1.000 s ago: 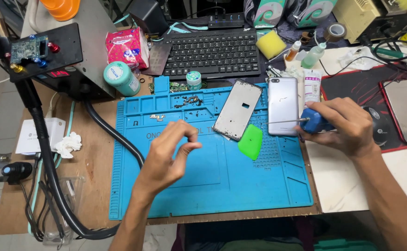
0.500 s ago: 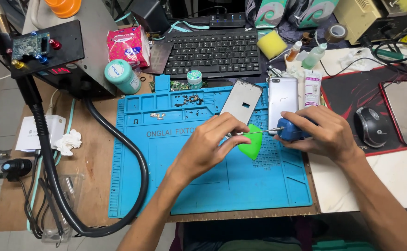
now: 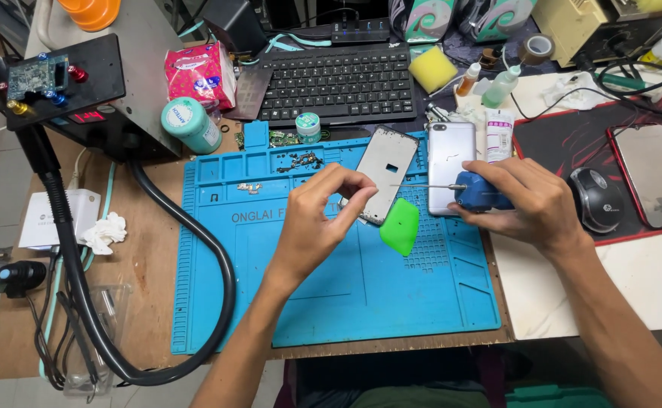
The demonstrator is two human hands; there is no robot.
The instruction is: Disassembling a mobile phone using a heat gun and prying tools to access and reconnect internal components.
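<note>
- Blue work mat (image 3: 331, 302) on desk, nearest viewer.
- Left hand (image 3: 320, 223) over mat centre, fingertips pinched at lower edge of phone frame (image 3: 385, 174).
- Green pick (image 3: 400, 225) lies just beside frame, btwn hands.
- Right hand (image 3: 524, 200) closed round blue-handled screwdriver (image 3: 476, 190); shaft points left, tip over frame.
- Silver phone back (image 3: 450, 155) just behind screwdriver.
- Black keyboard (image 3: 338, 79) farther back.
</note>
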